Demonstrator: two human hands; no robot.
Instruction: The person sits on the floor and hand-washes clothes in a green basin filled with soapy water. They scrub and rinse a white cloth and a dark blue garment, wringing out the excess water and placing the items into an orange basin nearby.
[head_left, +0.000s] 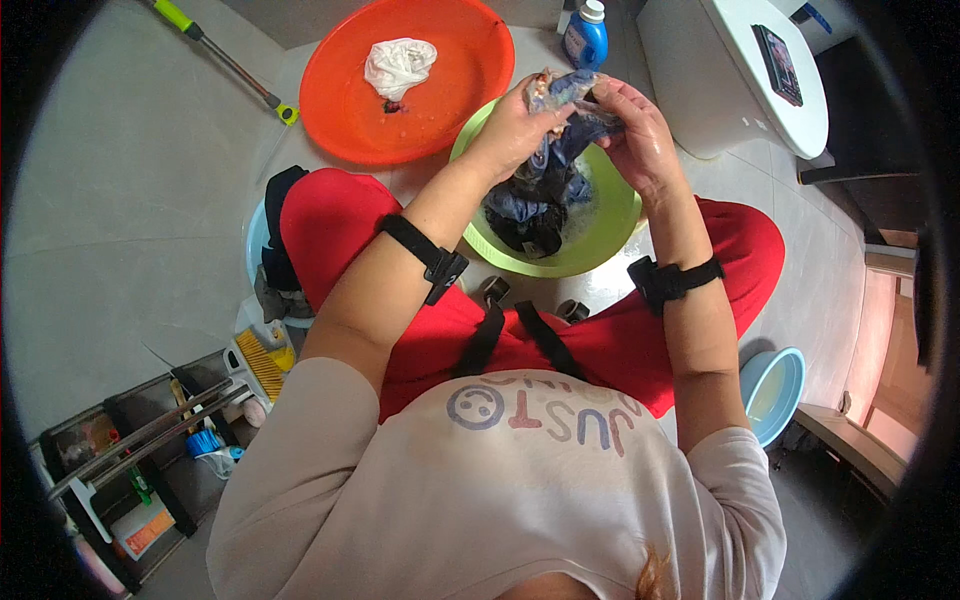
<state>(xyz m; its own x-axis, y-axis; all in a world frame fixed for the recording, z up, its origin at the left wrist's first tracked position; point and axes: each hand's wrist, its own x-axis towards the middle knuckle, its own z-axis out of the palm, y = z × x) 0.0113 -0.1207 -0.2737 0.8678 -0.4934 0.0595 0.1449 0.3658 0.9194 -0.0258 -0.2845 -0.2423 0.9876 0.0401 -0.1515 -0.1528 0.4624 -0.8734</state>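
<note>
Wet, bluish patterned cloth (574, 94) is gripped between my two raised hands above a green plastic basin (592, 259). My left hand (517, 124) pinches its left part, and my right hand (637, 131) holds its right edge with bent fingers. Dark and blue wet clothes (525, 214) lie below in the basin, in sudsy water, and seem to touch the hanging part of the cloth. A large orange basin (450, 131) stands beyond, to the left; a white crumpled cloth (400, 66) and a small dark item (391, 106) lie in it.
A blue detergent bottle (586, 41) stands behind the green basin. At the right are a toilet (697, 75) with a phone (778, 64) on its lid and a small blue basin (796, 386). Left are a mop handle (232, 64), dark clothes (279, 225) in a blue tub and a rack (135, 442).
</note>
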